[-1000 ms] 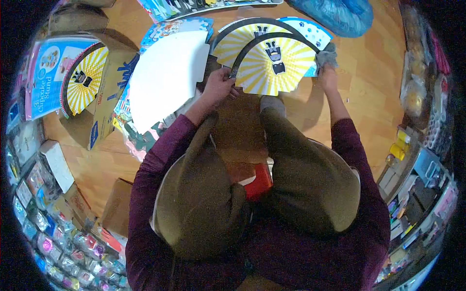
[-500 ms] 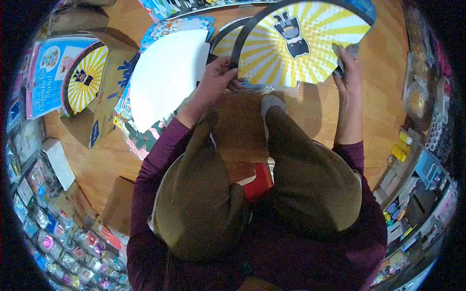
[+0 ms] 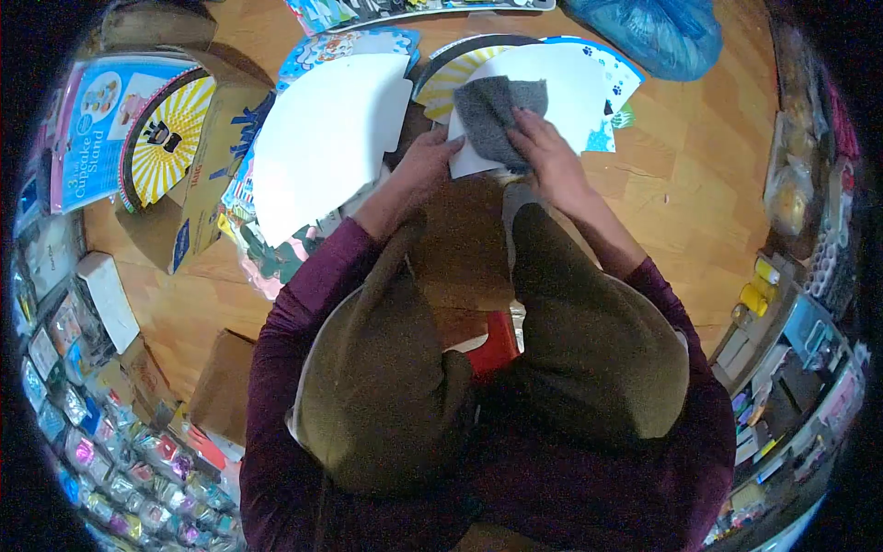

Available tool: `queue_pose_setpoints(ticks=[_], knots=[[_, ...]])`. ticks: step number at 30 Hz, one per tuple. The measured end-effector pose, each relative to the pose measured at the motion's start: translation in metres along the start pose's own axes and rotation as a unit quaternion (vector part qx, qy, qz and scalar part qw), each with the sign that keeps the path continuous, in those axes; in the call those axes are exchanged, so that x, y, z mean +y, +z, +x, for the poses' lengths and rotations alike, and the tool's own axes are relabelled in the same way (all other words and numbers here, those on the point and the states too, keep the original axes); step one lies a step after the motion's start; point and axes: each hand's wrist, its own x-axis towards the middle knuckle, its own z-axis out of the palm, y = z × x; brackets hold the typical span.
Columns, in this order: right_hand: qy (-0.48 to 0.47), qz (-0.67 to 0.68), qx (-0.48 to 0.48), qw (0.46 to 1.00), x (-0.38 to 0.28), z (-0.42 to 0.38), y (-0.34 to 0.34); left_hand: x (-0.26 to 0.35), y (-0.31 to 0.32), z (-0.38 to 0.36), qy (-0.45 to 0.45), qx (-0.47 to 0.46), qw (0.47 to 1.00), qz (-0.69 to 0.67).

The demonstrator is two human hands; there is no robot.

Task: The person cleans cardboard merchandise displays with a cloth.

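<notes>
In front of me lies a fan-shaped card, plain white side up. My left hand pinches its lower left corner between thumb and fingers. A dark grey cloth rests on the white face under my right hand, whose fingers press and hold it. Beneath the card's left side, a yellow-striped card with a dark rim shows in part. Left of my left hand is a larger white fan-shaped card, on top of other printed pieces.
An open cardboard box at the left holds a cupcake stand package and a yellow-striped piece. A blue plastic bag lies at the back right. Many small packets fill the lower left; stationery and trays line the right.
The yellow-striped card, held up printed side out before, is now turned white side up and lowered. My right hand has moved left onto it with the grey cloth.
</notes>
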Motion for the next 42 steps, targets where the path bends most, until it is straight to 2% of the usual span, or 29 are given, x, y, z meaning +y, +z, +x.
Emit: queue_pose_setpoints(ticks=[1, 2, 3, 4, 5, 9, 11, 12, 13, 14, 16, 19, 20, 21, 22, 23, 24, 25, 26, 27, 30, 31, 32, 35, 37, 38, 40, 41, 42], knots=[[0.021, 0.054, -0.036, 0.998, -0.005, -0.003, 0.007, -0.001, 0.010, -0.003, -0.246, 0.017, 0.912, -0.327], [0.024, 0.054, -0.036, 0.998, -0.003, -0.007, 0.020, -0.001, 0.016, -0.003, -0.450, 0.031, 0.665, -0.596], [-0.021, 0.092, -0.068, 0.993, 0.002, -0.009, 0.034, -0.002, 0.018, -0.004, -0.450, 0.028, 0.664, -0.597], [-0.067, 0.129, -0.100, 0.984, 0.007, -0.012, 0.044, -0.004, 0.020, -0.005, -0.447, 0.011, 0.729, -0.519], [-0.056, 0.159, -0.137, 0.976, 0.004, -0.012, 0.046, -0.002, 0.020, -0.004, -0.440, -0.005, 0.786, -0.435], [-0.108, 0.210, -0.054, 0.970, 0.005, -0.003, 0.069, -0.011, 0.030, -0.013, -0.420, 0.025, 0.799, -0.430], [-0.044, 0.010, -0.120, 0.992, 0.026, -0.007, 0.088, -0.055, 0.057, -0.042, -0.264, -0.070, 0.945, -0.181], [-0.043, 0.012, -0.118, 0.992, 0.034, -0.007, 0.084, -0.036, 0.041, -0.030, -0.264, -0.072, 0.945, -0.179], [0.030, 0.058, -0.070, 0.995, 0.043, -0.010, 0.077, -0.014, 0.027, -0.019, -0.373, -0.034, 0.876, -0.305], [0.102, 0.105, -0.022, 0.989, 0.053, -0.014, 0.070, 0.005, 0.014, -0.009, -0.471, 0.008, 0.776, -0.419], [0.138, -0.029, 0.014, 0.990, 0.091, -0.016, 0.058, 0.009, 0.007, -0.006, -0.461, -0.005, 0.794, -0.396], [0.264, -0.011, 0.079, 0.961, 0.155, -0.039, 0.040, 0.023, -0.025, 0.001, -0.412, -0.013, 0.822, -0.393], [0.321, -0.031, 0.132, 0.937, 0.157, -0.043, 0.027, 0.031, -0.038, 0.008, -0.370, -0.007, 0.830, -0.418], [0.397, -0.048, 0.121, 0.908, 0.160, -0.047, 0.008, 0.035, -0.059, 0.008, -0.379, -0.019, 0.842, -0.383], [0.449, 0.051, 0.199, 0.869, 0.167, -0.056, 0.000, 0.055, -0.083, 0.013, -0.471, 0.040, 0.810, -0.347], [0.494, 0.148, 0.274, 0.812, 0.171, -0.064, -0.004, 0.023, -0.073, -0.019, -0.444, 0.140, 0.778, -0.422], [0.497, 0.146, 0.273, 0.810, 0.169, -0.070, -0.007, 0.040, -0.110, -0.013, -0.399, 0.081, 0.811, -0.420], [0.490, 0.213, 0.325, 0.780, 0.167, -0.077, -0.012, 0.043, -0.120, -0.023, -0.377, 0.165, 0.821, -0.396], [0.478, 0.278, 0.377, 0.743, 0.165, -0.083, -0.016, 0.037, -0.135, -0.043, -0.406, 0.159, 0.779, -0.450], [0.482, 0.275, 0.380, 0.740, 0.159, -0.085, -0.019, 0.040, -0.146, -0.057, -0.438, 0.197, 0.769, -0.421], [0.482, 0.194, 0.378, 0.766, 0.137, -0.071, -0.019, 0.033, -0.165, -0.112, -0.492, 0.261, 0.750, -0.356], [0.427, 0.157, 0.362, 0.813, 0.134, -0.066, -0.016, 0.023, -0.170, -0.136, -0.491, 0.247, 0.761, -0.344], [0.370, 0.120, 0.343, 0.855, 0.131, -0.061, -0.012, 0.024, -0.173, -0.149, -0.508, 0.274, 0.735, -0.355], [0.307, 0.081, 0.258, 0.912, 0.104, -0.034, 0.006, 0.010, -0.176, -0.192, -0.560, 0.289, 0.722, -0.287], [0.195, 0.021, 0.184, 0.963, 0.073, -0.009, 0.018, 0.011, -0.177, -0.197, -0.608, 0.202, 0.746, -0.183], [0.120, -0.007, 0.143, 0.982, 0.066, 0.000, 0.029, 0.003, -0.176, -0.206, -0.609, 0.204, 0.744, -0.183], [0.070, -0.046, 0.026, 0.996, 0.037, 0.017, 0.039, -0.022, -0.170, -0.227, -0.563, 0.102, 0.815, 0.089], [0.067, -0.044, 0.025, 0.996, 0.031, 0.014, 0.042, -0.010, -0.169, -0.206, -0.593, 0.108, 0.782, 0.156], [0.072, -0.087, -0.043, 0.993, 0.024, 0.009, 0.047, -0.012, -0.166, -0.205, -0.596, 0.108, 0.780, 0.157]])
